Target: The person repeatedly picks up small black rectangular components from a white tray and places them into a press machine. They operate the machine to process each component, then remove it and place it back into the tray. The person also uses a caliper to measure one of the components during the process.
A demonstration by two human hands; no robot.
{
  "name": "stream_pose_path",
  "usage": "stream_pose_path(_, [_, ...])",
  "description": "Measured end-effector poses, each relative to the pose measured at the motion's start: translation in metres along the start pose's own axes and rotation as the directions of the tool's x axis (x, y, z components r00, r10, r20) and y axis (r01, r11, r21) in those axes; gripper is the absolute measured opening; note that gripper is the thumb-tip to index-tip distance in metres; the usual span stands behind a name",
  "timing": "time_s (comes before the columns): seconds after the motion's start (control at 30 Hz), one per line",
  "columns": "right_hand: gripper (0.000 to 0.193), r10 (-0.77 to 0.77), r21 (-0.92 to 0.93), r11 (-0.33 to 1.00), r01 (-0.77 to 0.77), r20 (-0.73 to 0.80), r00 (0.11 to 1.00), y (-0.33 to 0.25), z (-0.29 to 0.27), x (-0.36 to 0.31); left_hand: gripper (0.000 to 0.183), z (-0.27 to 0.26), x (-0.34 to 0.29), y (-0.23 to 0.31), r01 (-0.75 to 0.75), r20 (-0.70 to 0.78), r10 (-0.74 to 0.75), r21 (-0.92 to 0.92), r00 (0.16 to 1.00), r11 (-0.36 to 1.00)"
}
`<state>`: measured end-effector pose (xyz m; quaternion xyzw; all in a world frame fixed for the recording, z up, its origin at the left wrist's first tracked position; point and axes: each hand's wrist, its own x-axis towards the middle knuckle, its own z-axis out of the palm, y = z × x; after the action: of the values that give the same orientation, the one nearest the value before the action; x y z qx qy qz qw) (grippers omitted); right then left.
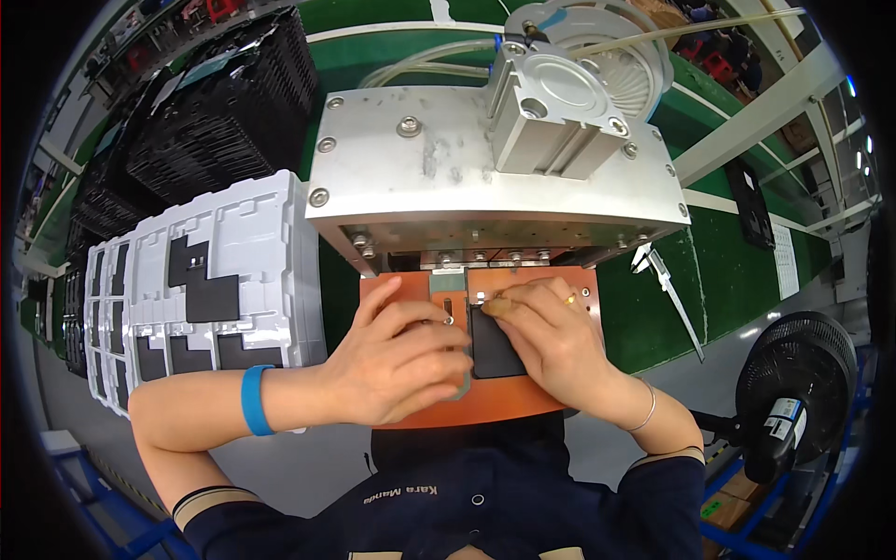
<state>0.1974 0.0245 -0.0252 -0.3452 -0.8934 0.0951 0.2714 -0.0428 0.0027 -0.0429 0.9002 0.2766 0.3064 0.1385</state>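
Observation:
A flat black part (495,350) lies in the orange fixture plate (504,390) at the front of a metal press. My right hand (555,341) is over it, thumb and fingertips closed together at its upper edge. Part of the black piece is hidden under that hand. To its left, my left hand (401,364) hovers over the plate, fingers loosely bent and apart, thumb stretched out, with nothing visible in it. Close by its fingertips is a slotted orange block (449,308) with a small screw.
A silver press with a pneumatic cylinder (560,112) stands straight ahead. At left, a white tray (257,210) holds black cut pieces; black trays (224,121) are stacked behind. A caliper (670,294) lies on the green bench at right, near a black fan (793,392).

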Motion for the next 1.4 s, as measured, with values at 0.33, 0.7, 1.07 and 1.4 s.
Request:
stream_pose_path(0.33, [0.037,0.082,-0.116,0.99,-0.082,-0.003,0.997,-0.007,0.004,0.0,0.034,-0.004,0.002,0.004,-0.02,0.187,0.02,-0.002,0.982,1.0])
stream_pose_path(0.7, [0.038,0.212,-0.013,0.977,-0.213,-0.076,0.974,-0.005,-0.011,-0.01,0.034,-0.004,0.0,-0.002,-0.069,0.199,0.068,-0.004,0.978,0.998])
stream_pose_path(1.07, [0.034,0.145,0.105,0.983,-0.149,0.042,0.989,0.007,-0.02,-0.015,0.052,-0.009,0.01,0.003,0.056,0.207,-0.05,-0.023,0.977,0.998])
stream_pose_path(1.4, [0.033,0.123,0.13,0.983,-0.127,0.038,0.992,0.013,-0.019,-0.007,0.061,-0.005,0.009,0.001,0.08,0.229,-0.081,0.018,0.97,0.997])
